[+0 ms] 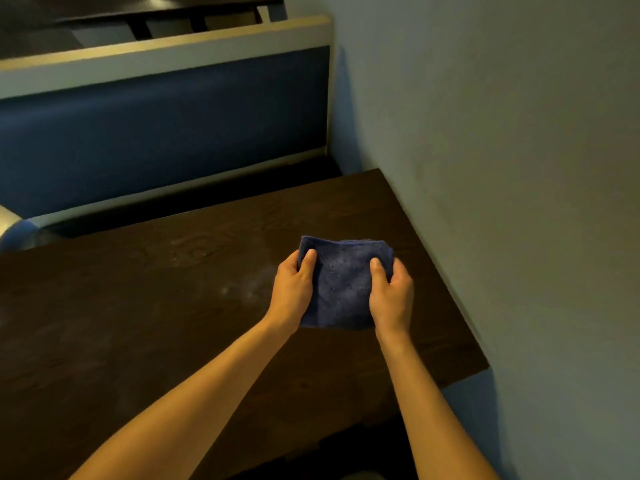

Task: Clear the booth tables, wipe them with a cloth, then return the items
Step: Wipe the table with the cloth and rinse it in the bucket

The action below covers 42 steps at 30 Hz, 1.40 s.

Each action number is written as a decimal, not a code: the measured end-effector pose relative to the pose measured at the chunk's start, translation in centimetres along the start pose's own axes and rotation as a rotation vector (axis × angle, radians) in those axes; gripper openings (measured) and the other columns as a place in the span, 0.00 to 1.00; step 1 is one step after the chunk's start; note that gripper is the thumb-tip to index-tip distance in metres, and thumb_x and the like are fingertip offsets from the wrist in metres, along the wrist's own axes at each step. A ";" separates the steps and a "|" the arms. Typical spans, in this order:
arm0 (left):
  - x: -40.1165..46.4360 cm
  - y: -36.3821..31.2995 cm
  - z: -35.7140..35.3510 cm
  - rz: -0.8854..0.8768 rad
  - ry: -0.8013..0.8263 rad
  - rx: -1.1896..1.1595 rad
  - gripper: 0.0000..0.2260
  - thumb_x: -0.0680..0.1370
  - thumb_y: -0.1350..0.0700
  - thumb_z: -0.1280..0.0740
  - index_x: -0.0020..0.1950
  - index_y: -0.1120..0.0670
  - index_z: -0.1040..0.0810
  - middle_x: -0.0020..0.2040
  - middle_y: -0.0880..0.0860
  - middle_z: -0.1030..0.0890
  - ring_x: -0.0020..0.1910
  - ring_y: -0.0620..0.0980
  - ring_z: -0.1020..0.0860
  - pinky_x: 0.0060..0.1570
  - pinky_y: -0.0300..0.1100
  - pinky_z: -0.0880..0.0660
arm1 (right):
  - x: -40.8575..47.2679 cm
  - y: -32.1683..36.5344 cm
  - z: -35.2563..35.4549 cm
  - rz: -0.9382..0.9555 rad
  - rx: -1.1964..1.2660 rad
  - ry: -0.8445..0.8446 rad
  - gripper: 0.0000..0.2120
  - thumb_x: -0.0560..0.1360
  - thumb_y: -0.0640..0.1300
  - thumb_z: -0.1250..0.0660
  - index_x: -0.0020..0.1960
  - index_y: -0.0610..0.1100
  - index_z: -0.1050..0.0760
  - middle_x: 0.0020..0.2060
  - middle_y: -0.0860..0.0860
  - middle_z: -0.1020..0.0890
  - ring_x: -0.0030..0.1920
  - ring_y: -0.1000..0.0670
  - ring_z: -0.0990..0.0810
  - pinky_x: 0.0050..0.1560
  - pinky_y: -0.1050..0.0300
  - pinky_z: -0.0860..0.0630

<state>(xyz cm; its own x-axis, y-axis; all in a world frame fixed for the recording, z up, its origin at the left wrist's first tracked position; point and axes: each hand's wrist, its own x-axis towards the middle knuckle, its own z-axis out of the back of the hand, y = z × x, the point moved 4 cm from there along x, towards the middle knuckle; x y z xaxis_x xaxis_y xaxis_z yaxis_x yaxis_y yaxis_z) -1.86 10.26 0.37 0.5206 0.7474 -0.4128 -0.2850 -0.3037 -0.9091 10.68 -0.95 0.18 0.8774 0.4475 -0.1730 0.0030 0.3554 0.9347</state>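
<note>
Both hands, left hand [293,289] and right hand [393,295], gripping folded blue cloth [341,285] over bare table [138,306]; clearing apparently done, wiping underway, items unreturned.

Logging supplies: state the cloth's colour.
Dark blue cloth, seen in the head view.

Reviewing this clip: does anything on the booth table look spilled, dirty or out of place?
Only pale, streaky smears on the dark tabletop, left of the folded blue cloth; whether moisture or residue, I cannot tell. The left hand and right hand grip the cloth by its sides. Nothing looks spilled, damaged or askew.
</note>
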 end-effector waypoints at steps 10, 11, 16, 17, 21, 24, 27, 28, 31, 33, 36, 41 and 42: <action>6.1 1.8 -3.1 0.055 -0.123 -0.021 0.18 0.87 0.48 0.47 0.53 0.58 0.22 0.50 0.63 0.20 0.50 0.62 0.20 0.48 0.53 0.22 | 7.5 -2.4 -0.9 -0.079 -0.093 0.062 0.08 0.82 0.50 0.37 0.45 0.50 0.26 0.40 0.55 0.21 0.39 0.57 0.22 0.37 0.65 0.27; 6.9 2.0 -3.1 0.056 -0.137 -0.028 0.18 0.87 0.48 0.47 0.53 0.58 0.22 0.49 0.63 0.19 0.49 0.63 0.20 0.47 0.53 0.23 | 8.1 -2.6 -1.3 -0.092 -0.107 0.075 0.08 0.82 0.51 0.38 0.46 0.50 0.26 0.40 0.55 0.21 0.39 0.57 0.22 0.37 0.65 0.27; 10.9 2.5 -3.8 0.038 -0.151 -0.070 0.18 0.86 0.48 0.44 0.51 0.58 0.21 0.45 0.63 0.20 0.42 0.59 0.21 0.43 0.51 0.25 | 11.7 -3.2 -2.4 -0.108 -0.169 0.078 0.10 0.82 0.51 0.38 0.46 0.48 0.25 0.39 0.53 0.21 0.38 0.56 0.23 0.38 0.60 0.26; 11.7 2.6 -4.0 0.037 -0.151 -0.079 0.17 0.86 0.48 0.44 0.50 0.57 0.21 0.43 0.61 0.20 0.40 0.55 0.21 0.42 0.50 0.26 | 12.5 -3.4 -2.5 -0.105 -0.178 0.077 0.09 0.82 0.51 0.38 0.46 0.48 0.25 0.39 0.54 0.22 0.39 0.57 0.22 0.39 0.60 0.26; 16.0 3.5 -4.3 0.046 -0.170 -0.050 0.17 0.86 0.46 0.44 0.47 0.54 0.21 0.40 0.53 0.19 0.39 0.50 0.20 0.43 0.51 0.24 | 16.4 -5.0 -3.9 -0.204 -0.144 0.137 0.05 0.81 0.48 0.36 0.54 0.50 0.23 0.47 0.54 0.21 0.50 0.50 0.20 0.47 0.54 0.23; 19.0 4.0 -4.5 0.072 -0.162 -0.001 0.15 0.85 0.47 0.43 0.50 0.51 0.20 0.46 0.53 0.17 0.47 0.52 0.18 0.53 0.55 0.22 | 18.9 -5.9 -5.3 -0.235 -0.111 0.188 0.18 0.80 0.43 0.35 0.69 0.45 0.26 0.58 0.51 0.22 0.59 0.48 0.22 0.58 0.50 0.23; 22.2 3.3 -5.1 0.043 -0.182 -0.002 0.10 0.85 0.49 0.42 0.53 0.48 0.21 0.50 0.50 0.17 0.51 0.48 0.19 0.55 0.49 0.23 | 22.7 -5.9 -6.6 -0.130 -0.142 0.197 0.21 0.80 0.41 0.34 0.73 0.46 0.29 0.64 0.49 0.22 0.64 0.46 0.23 0.61 0.50 0.23; 23.1 2.9 -5.3 0.016 -0.196 -0.005 0.11 0.85 0.49 0.42 0.53 0.49 0.21 0.50 0.50 0.17 0.50 0.48 0.19 0.54 0.48 0.22 | 24.0 -5.6 -6.8 -0.092 -0.162 0.182 0.21 0.79 0.42 0.34 0.72 0.46 0.28 0.65 0.48 0.21 0.64 0.46 0.22 0.62 0.48 0.23; 26.2 1.6 -6.2 -0.069 -0.247 -0.010 0.10 0.85 0.50 0.41 0.54 0.50 0.21 0.49 0.51 0.18 0.49 0.48 0.19 0.51 0.48 0.22 | 28.1 -4.5 -7.1 0.016 -0.178 0.133 0.21 0.79 0.42 0.32 0.71 0.45 0.27 0.64 0.48 0.20 0.63 0.47 0.22 0.60 0.52 0.23; 28.0 1.2 -6.8 -0.090 -0.294 0.117 0.11 0.85 0.49 0.42 0.63 0.49 0.23 0.54 0.50 0.18 0.53 0.48 0.20 0.54 0.48 0.23 | 30.2 -3.9 -7.4 0.080 -0.233 0.101 0.22 0.79 0.41 0.32 0.72 0.43 0.28 0.65 0.46 0.21 0.64 0.46 0.22 0.58 0.57 0.26; 30.0 2.0 -7.2 -0.061 -0.461 0.547 0.24 0.85 0.46 0.43 0.80 0.51 0.40 0.70 0.54 0.25 0.69 0.53 0.27 0.70 0.53 0.32 | 32.1 -4.7 -8.1 0.163 -0.452 0.034 0.26 0.78 0.42 0.31 0.74 0.42 0.31 0.69 0.43 0.25 0.69 0.42 0.27 0.64 0.52 0.29; 33.5 4.4 -10.1 -0.300 -0.159 1.057 0.26 0.85 0.43 0.55 0.82 0.48 0.52 0.83 0.51 0.52 0.81 0.50 0.59 0.78 0.51 0.63 | 33.0 -8.6 -11.7 0.376 -0.624 0.356 0.26 0.82 0.41 0.37 0.78 0.41 0.38 0.77 0.45 0.35 0.79 0.46 0.42 0.78 0.55 0.45; 34.2 5.2 -10.7 -0.311 -0.081 1.142 0.26 0.85 0.43 0.56 0.82 0.47 0.55 0.83 0.50 0.55 0.80 0.50 0.63 0.76 0.51 0.66 | 33.2 -9.7 -12.3 0.405 -0.712 0.422 0.26 0.83 0.43 0.39 0.79 0.41 0.42 0.78 0.46 0.38 0.80 0.47 0.46 0.79 0.53 0.49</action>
<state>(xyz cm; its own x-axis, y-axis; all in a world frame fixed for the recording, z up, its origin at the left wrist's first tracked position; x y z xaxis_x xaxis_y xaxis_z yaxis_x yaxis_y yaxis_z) 23.05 27.91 -19.09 0.6539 0.7434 -0.1409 -0.7297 0.5703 -0.3772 33.88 20.60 -18.42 0.4988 0.8605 -0.1035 -0.6851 0.4646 0.5612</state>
